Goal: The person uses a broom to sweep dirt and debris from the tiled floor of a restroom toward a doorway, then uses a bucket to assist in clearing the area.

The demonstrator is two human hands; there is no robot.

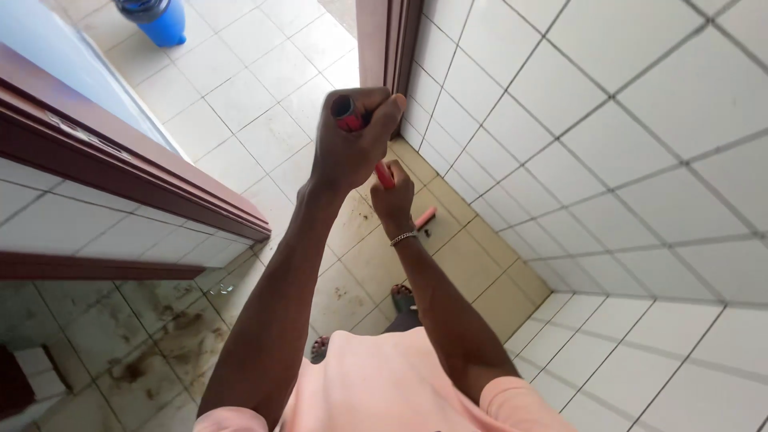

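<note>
Gripping a red handle [385,174] upright over the tan floor [472,260]: left hand [352,136] clenching its top end, right hand [392,200] wrapping lower down. Hiding most of the shaft; pink lower end [425,217] barely showing, tool type unclear.

Most of the long red plastic handle [386,176] is hidden inside the left hand [352,140] and behind the right hand [392,200]; its lower pinkish end is blurred. The round blue plastic container [156,18] is cut off by the top edge.
</note>
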